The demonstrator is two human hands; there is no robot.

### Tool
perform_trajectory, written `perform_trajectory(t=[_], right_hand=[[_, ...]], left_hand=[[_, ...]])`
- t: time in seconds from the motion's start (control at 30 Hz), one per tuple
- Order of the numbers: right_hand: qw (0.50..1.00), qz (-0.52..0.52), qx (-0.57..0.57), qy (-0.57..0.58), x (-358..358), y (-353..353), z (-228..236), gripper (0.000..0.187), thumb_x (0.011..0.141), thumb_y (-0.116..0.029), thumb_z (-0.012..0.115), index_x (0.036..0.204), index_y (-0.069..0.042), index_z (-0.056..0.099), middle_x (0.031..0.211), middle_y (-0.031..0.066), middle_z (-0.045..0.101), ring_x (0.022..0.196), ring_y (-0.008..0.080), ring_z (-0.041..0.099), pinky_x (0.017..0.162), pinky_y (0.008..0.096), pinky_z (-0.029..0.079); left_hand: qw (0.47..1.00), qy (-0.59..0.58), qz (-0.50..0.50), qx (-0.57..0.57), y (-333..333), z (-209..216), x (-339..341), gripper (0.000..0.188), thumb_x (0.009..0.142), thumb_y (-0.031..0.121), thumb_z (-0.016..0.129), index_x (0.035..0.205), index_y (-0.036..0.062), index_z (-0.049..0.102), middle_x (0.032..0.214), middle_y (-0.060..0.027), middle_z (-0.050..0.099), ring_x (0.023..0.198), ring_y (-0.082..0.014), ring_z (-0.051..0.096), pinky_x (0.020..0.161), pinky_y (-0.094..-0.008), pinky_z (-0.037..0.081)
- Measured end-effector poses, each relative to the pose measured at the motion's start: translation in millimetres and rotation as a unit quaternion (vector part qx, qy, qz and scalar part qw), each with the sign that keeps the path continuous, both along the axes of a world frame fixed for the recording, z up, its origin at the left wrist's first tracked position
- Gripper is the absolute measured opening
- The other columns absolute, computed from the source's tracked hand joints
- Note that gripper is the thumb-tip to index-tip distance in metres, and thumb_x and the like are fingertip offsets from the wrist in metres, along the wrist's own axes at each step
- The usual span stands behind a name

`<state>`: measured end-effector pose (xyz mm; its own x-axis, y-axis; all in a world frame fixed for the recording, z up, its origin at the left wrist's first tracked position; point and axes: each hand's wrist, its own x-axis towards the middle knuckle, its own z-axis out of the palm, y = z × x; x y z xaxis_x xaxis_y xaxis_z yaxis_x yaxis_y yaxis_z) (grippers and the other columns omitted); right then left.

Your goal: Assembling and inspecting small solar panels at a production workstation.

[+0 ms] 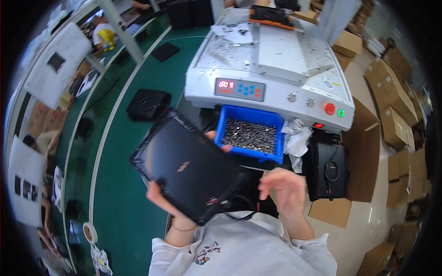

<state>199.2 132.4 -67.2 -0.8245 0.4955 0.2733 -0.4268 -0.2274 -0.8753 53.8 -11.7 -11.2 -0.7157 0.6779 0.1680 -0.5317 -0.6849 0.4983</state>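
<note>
My left hand (162,201) holds a flat black rectangular panel (184,168) tilted in front of my body. The thumb side shows at the panel's left edge, and fingertips come out past its far edge; the rest of the hand is hidden beneath. A thin black cable (243,202) hangs from the panel's near right corner. To the right of it, my right hand (286,189) is raised with its fingers loosely bent and apart, and I see nothing in it. Beyond the panel sits a blue bin (251,154) full of small dark metal parts.
Ahead stands a white machine (193,83) with a display and buttons; an orange-edged fixture (271,17) sits on it. A black unit (148,105) lies on the green bench (124,184) at left. More black panels (330,170) with a cable stand at right beside cardboard boxes (361,152).
</note>
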Motion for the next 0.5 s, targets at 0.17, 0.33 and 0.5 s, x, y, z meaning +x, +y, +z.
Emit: perform_trajectory(t=[0.17,0.33,0.5], right_hand=[[0.998,-0.020,-0.012,0.058,20,17,-13,0.067,0.091,-0.056,0.062,0.092,0.012,0.064,0.083,0.0169,0.061,0.058,0.0179,0.059,0.052,0.0241,0.048],[0.996,-0.001,-0.032,0.082,18,26,-22,0.058,0.094,-0.048,0.060,0.090,0.011,0.064,0.081,0.0158,0.060,0.054,0.0148,0.057,0.050,0.0215,0.045],[0.996,0.008,-0.040,0.077,15,34,-25,0.057,0.095,-0.047,0.060,0.089,0.010,0.064,0.079,0.0150,0.061,0.053,0.0145,0.056,0.050,0.0218,0.044]], left_hand=[[0.936,0.045,0.326,-0.125,-123,-17,-9,0.082,0.091,0.061,0.043,0.148,0.0031,0.033,0.135,-0.0246,0.050,0.120,-0.0396,0.055,0.096,-0.0522,0.050],[0.766,-0.094,0.552,-0.315,-288,-71,30,0.061,0.097,0.047,0.053,0.138,0.0032,0.049,0.135,-0.0135,0.055,0.119,-0.0300,0.056,0.104,-0.0449,0.045],[0.770,-0.121,0.477,-0.406,-387,-111,76,0.066,0.096,0.051,0.055,0.141,0.0036,0.047,0.139,-0.0115,0.054,0.120,-0.0277,0.058,0.101,-0.0408,0.048]])
